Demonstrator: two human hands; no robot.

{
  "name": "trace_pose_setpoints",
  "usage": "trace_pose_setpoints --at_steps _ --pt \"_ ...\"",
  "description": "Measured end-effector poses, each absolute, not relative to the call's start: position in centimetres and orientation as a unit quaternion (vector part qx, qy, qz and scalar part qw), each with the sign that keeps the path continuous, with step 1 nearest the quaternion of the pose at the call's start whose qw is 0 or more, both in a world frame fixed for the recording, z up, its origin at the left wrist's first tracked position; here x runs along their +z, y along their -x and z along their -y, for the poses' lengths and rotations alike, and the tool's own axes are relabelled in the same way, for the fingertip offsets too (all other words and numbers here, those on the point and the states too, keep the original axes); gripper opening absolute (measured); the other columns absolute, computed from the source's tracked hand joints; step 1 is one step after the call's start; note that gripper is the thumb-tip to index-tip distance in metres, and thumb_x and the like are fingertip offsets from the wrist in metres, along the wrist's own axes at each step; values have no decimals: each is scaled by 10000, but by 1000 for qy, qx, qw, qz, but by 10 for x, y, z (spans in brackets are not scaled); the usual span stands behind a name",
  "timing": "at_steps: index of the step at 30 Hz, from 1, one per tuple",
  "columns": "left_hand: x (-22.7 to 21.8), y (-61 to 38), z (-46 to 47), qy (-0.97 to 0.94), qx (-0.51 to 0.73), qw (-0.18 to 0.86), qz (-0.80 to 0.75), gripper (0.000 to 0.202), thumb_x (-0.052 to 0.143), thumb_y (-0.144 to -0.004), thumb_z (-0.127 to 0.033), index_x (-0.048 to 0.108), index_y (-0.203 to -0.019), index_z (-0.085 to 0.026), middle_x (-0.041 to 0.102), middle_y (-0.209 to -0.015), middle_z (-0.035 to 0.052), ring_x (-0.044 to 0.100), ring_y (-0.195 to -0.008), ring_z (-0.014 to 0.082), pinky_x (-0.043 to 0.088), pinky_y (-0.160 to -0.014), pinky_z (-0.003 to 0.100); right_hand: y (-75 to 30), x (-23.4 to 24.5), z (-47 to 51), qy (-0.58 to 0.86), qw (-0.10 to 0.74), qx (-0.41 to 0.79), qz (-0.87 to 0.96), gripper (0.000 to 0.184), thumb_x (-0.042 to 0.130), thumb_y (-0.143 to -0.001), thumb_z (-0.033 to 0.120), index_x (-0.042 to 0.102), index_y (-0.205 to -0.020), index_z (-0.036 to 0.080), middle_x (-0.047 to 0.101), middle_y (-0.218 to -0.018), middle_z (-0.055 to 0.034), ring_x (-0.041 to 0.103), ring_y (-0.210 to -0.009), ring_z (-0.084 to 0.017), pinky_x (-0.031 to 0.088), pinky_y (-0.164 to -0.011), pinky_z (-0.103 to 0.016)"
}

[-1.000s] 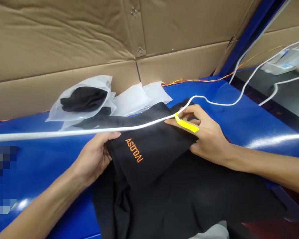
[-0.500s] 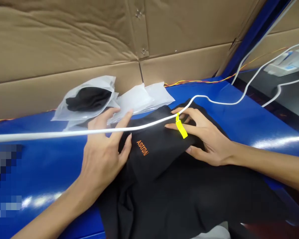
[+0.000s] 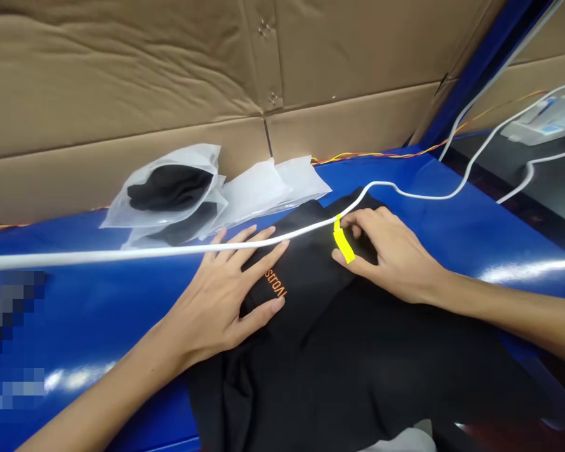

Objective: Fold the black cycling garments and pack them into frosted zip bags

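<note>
Head view: your left hand (image 3: 211,301) lies flat and open on the black garment (image 3: 358,370) at frame centre, fingers spread beside its orange lettering (image 3: 275,284). Your right hand (image 3: 388,254) curls over the fold's upper end by a yellow tag (image 3: 343,246), grip unclear. The fold runs lower left to upper right, between both hands.

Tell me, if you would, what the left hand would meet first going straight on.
Probably the white cable, which crosses at the fingertips of the left hand, though it may pass above them.
</note>
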State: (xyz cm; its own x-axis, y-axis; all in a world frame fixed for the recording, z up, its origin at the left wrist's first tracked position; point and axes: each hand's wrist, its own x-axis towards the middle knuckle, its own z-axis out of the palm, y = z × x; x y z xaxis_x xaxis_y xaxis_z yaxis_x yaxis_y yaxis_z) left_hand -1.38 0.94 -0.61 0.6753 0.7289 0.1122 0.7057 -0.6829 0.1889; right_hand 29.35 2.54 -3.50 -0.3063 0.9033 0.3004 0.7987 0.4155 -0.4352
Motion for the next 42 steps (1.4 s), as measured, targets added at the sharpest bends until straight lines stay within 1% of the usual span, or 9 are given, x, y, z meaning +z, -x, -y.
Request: trace_pose_setpoints --at_steps 2,4,8,12,17,25,30,37,42 --pt "-8 13 -8 -911 99 61 -396 696 505 -1040 -506 331 -1694 -344 375 -1747 87 324 -1611 406 173 -1313 693 -293 -35 -28 533 223 91 811 457 574 -935 682 582 -848 233 613 -855 -89 544 -811 -300 494 -749 -504" --pt "-8 12 -7 -910 106 59 -397 688 506 -1038 -499 351 -1688 -339 394 -1734 99 326 -1605 413 176 -1308 702 -293 -34 -29 522 232 109 813 459 604 -911 683 522 -803 245 614 -845 -79 558 -798 -290 504 -743 -497" --pt "-3 5 -6 -913 91 64 -394 680 501 -1040 -494 400 -1672 -264 412 -1701 169 342 -1583 437 175 -1285 744 -292 -28 -26 459 313 212 805 358 710 -875 502 513 -1033 248 655 -949 -34 623 -783 -240 536 -684 -396" --pt "-1 1 -2 -911 101 48 -398 662 499 -1041 -475 484 -1625 -164 485 -1540 260 398 -1506 474 233 -1238 788 -291 -27 -24 394 370 230 809 437 756 -862 384 485 -1185 270 669 -1044 -38 664 -846 -238 581 -727 -372" --pt "-2 -3 1 -911 125 -12 -393 617 531 -1020 -412 576 -1543 -88 571 -1311 228 506 -1360 445 199 -1254 795 -291 -33 -23 374 370 174 833 482 710 -910 347 483 -1325 250 689 -1178 -91 702 -999 -285 615 -893 -430" --pt "0 -6 -1 -902 164 -12 -398 421 498 -1022 -317 656 -1366 -130 720 -1252 152 676 -1237 336 403 -1263 563 -288 -35 -16 328 342 114 873 458 634 -961 283 527 -1401 211 585 -1367 -173 677 -1122 -316 636 -906 -447" --pt "-4 -5 2 -878 196 -8 -437 364 528 -993 -299 563 -1333 -176 716 -1248 142 726 -1132 341 615 -949 470 -287 -35 -13 284 359 109 882 706 644 -946 270 380 -1598 218 601 -1415 -172 642 -1280 -330 612 -1019 -474" --pt "-8 -11 2 -863 296 -53 -406 756 629 -942 -217 306 -1623 -284 400 -1575 186 453 -1495 396 542 -1137 576 -287 -32 -14 236 405 104 877 682 698 -938 250 425 -1559 179 688 -1351 -162 668 -1219 -287 577 -1053 -440" --pt "-2 -11 1 -884 262 -105 -374 795 678 -914 -204 342 -1633 -163 317 -1711 223 232 -1622 480 331 -1291 662 -285 -28 -12 176 324 80 926 558 576 -995 211 492 -1546 184 549 -1437 -206 537 -1363 -309 547 -1056 -504"
